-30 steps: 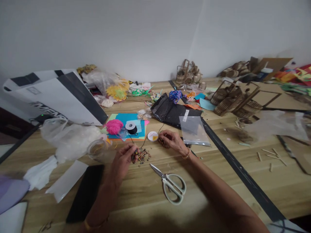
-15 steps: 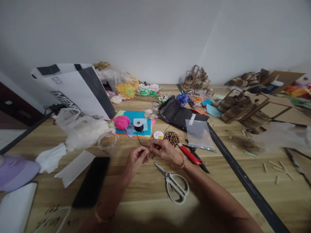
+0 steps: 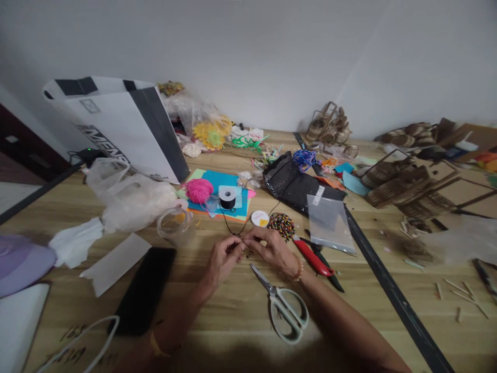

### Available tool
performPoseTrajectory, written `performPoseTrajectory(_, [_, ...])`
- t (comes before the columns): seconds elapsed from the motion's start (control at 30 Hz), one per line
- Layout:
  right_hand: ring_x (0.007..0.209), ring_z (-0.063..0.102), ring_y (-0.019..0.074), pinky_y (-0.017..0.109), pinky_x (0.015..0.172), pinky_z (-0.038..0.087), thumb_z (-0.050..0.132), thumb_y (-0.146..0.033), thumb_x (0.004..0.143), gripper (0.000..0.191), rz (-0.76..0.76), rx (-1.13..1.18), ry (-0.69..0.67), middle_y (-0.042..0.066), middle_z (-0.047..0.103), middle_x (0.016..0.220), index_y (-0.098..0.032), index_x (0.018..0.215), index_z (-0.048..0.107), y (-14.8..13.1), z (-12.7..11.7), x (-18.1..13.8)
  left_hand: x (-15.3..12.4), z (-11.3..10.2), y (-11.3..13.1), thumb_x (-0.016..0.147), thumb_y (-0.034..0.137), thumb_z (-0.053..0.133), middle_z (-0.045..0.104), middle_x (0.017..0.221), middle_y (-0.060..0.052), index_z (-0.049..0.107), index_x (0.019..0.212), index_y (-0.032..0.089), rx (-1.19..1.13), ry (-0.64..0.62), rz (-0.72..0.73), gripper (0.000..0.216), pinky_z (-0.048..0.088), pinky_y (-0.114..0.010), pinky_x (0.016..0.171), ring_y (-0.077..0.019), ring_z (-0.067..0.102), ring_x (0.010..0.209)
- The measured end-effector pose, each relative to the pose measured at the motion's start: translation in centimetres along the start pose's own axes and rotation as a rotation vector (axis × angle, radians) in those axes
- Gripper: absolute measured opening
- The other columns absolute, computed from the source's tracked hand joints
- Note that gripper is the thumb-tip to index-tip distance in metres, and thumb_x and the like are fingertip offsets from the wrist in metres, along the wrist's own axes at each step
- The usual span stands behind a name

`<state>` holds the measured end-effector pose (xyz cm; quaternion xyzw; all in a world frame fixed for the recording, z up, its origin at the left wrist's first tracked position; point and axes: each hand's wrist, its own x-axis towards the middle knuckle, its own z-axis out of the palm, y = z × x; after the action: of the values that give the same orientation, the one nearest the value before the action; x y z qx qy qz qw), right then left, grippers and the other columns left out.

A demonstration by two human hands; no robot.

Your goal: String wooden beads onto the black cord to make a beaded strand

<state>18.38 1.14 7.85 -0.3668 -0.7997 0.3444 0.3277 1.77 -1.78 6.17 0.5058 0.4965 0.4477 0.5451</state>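
Observation:
My left hand [image 3: 222, 257] and my right hand [image 3: 271, 248] meet fingertip to fingertip over the wooden table [image 3: 233, 331]. Both pinch at a thin black cord [image 3: 233, 229] that runs up to a black spool [image 3: 227, 197]; a small bead may be at the fingertips, too small to be sure. A pile of coloured beads [image 3: 282, 225] lies just beyond my right hand, next to a small white reel [image 3: 260, 218]. White-handled scissors [image 3: 282, 304] lie below my right wrist.
A black phone [image 3: 144, 287], clear plastic cup [image 3: 174, 226], pink yarn ball [image 3: 198, 190], red-handled pliers [image 3: 313, 257], clear zip bag [image 3: 330, 224] and black mesh pouch [image 3: 291, 181] surround the hands. A white shopping bag [image 3: 116, 127] stands back left; wooden baskets [image 3: 404, 186] sit right.
My hands came together from apart: the left left the loose beads, the right left the bead pile. The view shifted, uncovering the bead pile and pliers.

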Motion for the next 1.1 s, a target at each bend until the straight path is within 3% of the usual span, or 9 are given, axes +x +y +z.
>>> performPoseTrajectory(0.4, [0.060,0.053,0.0112,0.022,0.061,0.040,0.048,-0.032,0.093,0.024,0.007,0.079,0.019,0.000,0.060,0.065,-0.015,0.083,0.060,-0.6,-0.8,-0.2,-0.2,-0.3,0.4,0.074,0.043,0.066,0.064,0.067,-0.004,0.069,0.081,0.012,-0.177,-0.143,-0.088,0.032,0.039,-0.023,0.054,-0.0111,0.053,0.056])
performPoseTrajectory(0.6, [0.059,0.048,0.0103,0.021,0.059,0.038,0.050,-0.035,0.092,0.025,-0.014,0.102,0.046,0.000,0.057,0.064,-0.015,0.082,0.061,-1.3,-1.2,-0.2,0.3,-0.3,1.4,0.068,0.040,0.073,0.064,0.062,-0.002,0.070,0.074,0.013,-0.119,-0.190,-0.094,0.028,0.039,-0.022,0.053,-0.0102,0.052,0.053])
performPoseTrajectory(0.8, [0.051,0.042,0.0086,0.021,0.050,0.036,0.057,-0.049,0.085,0.033,0.061,0.384,0.113,-0.004,0.047,0.057,-0.016,0.081,0.057,0.0,-2.4,0.3,0.8,-0.5,1.5,0.072,0.040,0.070,0.068,0.067,-0.005,0.071,0.077,0.012,-0.168,-0.299,-0.167,0.029,0.038,-0.021,0.050,-0.0093,0.051,0.050])
performPoseTrajectory(1.0, [0.048,0.041,0.0079,0.021,0.049,0.037,0.062,-0.052,0.079,0.036,0.099,0.566,0.168,-0.004,0.047,0.054,-0.017,0.077,0.055,1.2,-3.4,0.7,0.7,-0.2,1.8,0.064,0.030,0.076,0.069,0.068,-0.008,0.072,0.076,0.013,-0.148,-0.276,-0.175,0.022,0.038,-0.022,0.048,-0.0111,0.052,0.050])
performPoseTrajectory(1.1, [0.048,0.041,0.0077,0.021,0.049,0.036,0.063,-0.050,0.079,0.034,0.090,0.633,0.162,-0.005,0.046,0.053,-0.017,0.077,0.055,1.3,-3.4,0.8,0.8,-0.1,2.0,0.061,0.028,0.077,0.069,0.067,-0.006,0.070,0.074,0.015,-0.142,-0.202,-0.124,0.020,0.041,-0.023,0.050,-0.0128,0.055,0.053])
